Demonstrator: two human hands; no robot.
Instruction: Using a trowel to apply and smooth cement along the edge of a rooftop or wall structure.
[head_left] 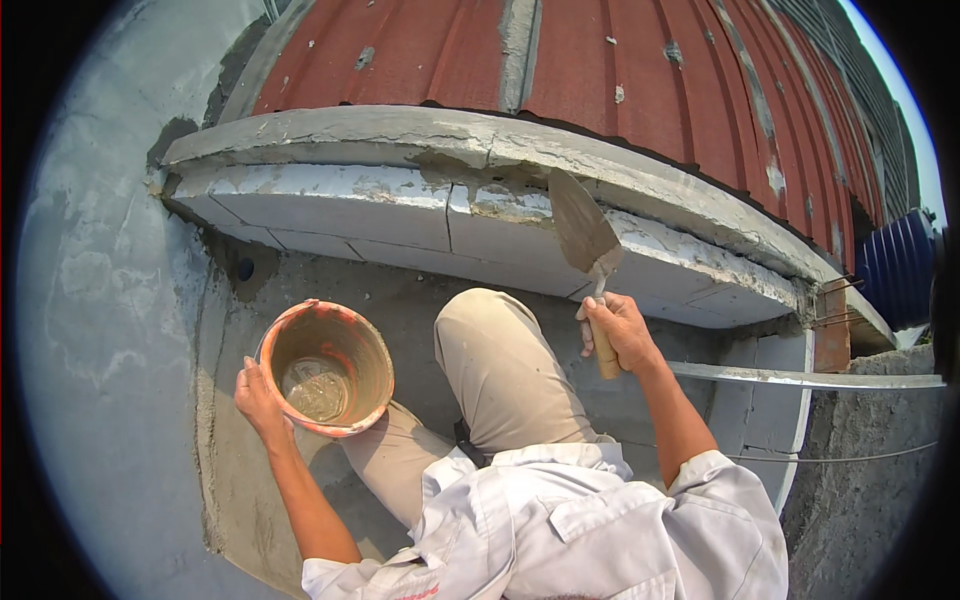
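Observation:
My left hand [261, 402] is closed on the rim of an orange-red bucket [372, 372], which tilts so that its inside shows. Wet grey mortar [317, 388] lies at the bottom, and smears coat the walls. In my right hand [628, 334] is a pointed trowel [582, 228], gripped by its wooden handle. Its blade points up and away, the tip overlapping the joint between a low white block wall [340, 205] and the concrete ledge [330, 128] above it; whether they touch I cannot tell. Darker, damp-looking mortar marks the joint left of the blade.
Red corrugated roofing [610, 75] rises beyond the ledge. A grey plastered wall [100, 290] stands at the left. At the right are a dark blue ribbed cylinder [893, 270], a thin straight bar [800, 378] and protruding rods. My bent knee [500, 350] is between bucket and trowel.

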